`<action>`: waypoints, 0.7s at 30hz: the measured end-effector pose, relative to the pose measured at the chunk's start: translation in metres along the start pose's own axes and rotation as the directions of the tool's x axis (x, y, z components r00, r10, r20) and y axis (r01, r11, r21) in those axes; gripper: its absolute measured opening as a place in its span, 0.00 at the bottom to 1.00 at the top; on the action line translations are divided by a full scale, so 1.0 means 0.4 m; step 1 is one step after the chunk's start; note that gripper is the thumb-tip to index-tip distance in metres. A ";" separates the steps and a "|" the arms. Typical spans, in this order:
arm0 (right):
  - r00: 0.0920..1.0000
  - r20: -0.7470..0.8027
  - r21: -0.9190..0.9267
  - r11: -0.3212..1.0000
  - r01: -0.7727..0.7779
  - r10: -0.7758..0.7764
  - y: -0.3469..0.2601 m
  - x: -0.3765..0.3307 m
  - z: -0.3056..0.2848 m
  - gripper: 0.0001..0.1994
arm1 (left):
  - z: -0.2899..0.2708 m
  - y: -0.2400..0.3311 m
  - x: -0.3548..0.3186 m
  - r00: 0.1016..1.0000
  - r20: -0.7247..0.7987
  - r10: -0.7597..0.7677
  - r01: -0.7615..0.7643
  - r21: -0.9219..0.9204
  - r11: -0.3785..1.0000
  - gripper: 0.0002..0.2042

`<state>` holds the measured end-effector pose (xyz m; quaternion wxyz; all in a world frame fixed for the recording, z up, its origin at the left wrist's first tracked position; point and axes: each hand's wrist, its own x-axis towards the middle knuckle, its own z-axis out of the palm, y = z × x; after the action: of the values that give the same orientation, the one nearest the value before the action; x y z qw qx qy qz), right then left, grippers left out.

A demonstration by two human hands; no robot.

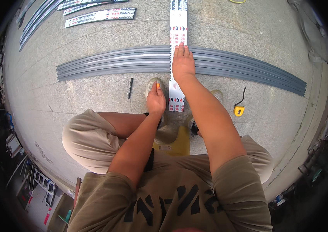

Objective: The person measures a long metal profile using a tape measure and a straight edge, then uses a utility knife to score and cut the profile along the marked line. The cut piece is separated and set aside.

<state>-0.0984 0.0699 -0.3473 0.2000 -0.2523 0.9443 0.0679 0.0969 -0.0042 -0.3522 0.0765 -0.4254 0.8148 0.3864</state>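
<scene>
A long white film-covered strip [177, 94] runs away from me and lies across several grey metal profiles [113, 60] laid side by side on the floor. My right hand [183, 63] rests flat on the strip where the two cross, fingers stretched out and pointing away. To the left of the strip, above my shoe, my left hand [156, 101] is closed on a small orange object [158, 86]. Only the object's end shows past the thumb, so its kind is unclear.
A black marker [130, 88] lies left of my left hand. On the right is a yellow tape measure [239, 111] with a dark strap. More film-covered strips [100, 17] and grey profiles [40, 25] lie at the far left. A yellow stool [177, 145] is beneath me.
</scene>
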 end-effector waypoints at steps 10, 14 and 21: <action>0.995 0.005 -0.098 0.990 0.105 -0.105 0.041 0.004 0.025 0.45 | -0.014 0.043 -0.015 0.989 0.018 -0.147 0.147 -0.010 0.989 0.24; 0.988 0.115 -0.048 0.993 0.107 -0.101 0.034 -0.015 -0.038 0.65 | -0.035 0.063 -0.022 0.986 0.070 -0.150 0.155 -0.067 0.986 0.24; 0.986 0.125 0.001 0.994 0.112 -0.111 0.036 -0.021 -0.072 0.64 | -0.040 0.086 0.004 0.988 0.030 -0.150 0.153 -0.186 0.970 0.23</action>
<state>-0.1090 0.0795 -0.3173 0.2616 -0.3006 0.9141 0.0751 0.0732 -0.0046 -0.3227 0.0716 -0.4888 0.7391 0.4580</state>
